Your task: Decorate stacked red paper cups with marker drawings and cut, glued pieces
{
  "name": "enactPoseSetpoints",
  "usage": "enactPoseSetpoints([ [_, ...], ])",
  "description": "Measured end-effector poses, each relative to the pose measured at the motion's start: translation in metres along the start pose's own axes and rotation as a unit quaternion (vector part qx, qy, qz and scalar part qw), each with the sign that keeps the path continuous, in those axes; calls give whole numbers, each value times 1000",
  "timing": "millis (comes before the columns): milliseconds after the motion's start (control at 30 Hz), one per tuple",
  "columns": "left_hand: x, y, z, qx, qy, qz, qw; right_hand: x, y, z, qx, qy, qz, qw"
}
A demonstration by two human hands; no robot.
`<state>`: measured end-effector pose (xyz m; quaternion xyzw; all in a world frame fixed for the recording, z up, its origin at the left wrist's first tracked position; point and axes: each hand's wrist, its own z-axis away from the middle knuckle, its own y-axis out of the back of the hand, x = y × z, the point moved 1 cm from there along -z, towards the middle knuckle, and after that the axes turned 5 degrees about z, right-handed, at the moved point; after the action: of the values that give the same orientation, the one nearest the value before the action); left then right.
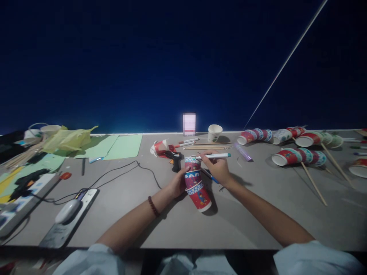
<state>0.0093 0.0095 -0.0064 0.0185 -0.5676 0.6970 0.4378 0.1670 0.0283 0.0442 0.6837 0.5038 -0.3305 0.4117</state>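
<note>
My left hand is wrapped round the side of a chain of decorated paper cups, red, purple and blue, which tilts with its red cup low on the table. In my right hand is a white marker with a green end, pinched between the fingers. The marker's other end is at the top cup's rim; I cannot tell whether it touches. A blue pen lies partly hidden behind the right hand. Just beyond the cups rests a black glue gun.
Several finished-looking cup chains on sticks lie at the right. A white paper cup stands at the back, near a purple tube. Leftward are green paper sheets, a power strip, a cable and a white mouse.
</note>
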Motion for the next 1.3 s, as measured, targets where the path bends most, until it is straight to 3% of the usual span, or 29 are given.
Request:
enactPoseSetpoints([
  [533, 5, -4, 2, 14, 11, 23, 1000, 10, -2, 0, 5, -37, -40, 999],
  [833, 6, -5, 1, 25, 9, 33, 999, 14, -3, 0, 4, -46, -11, 999],
  [1300, 1, -2, 1, 14, 17, 5, 1000, 0, -1, 1, -15, 15, 34, 999],
])
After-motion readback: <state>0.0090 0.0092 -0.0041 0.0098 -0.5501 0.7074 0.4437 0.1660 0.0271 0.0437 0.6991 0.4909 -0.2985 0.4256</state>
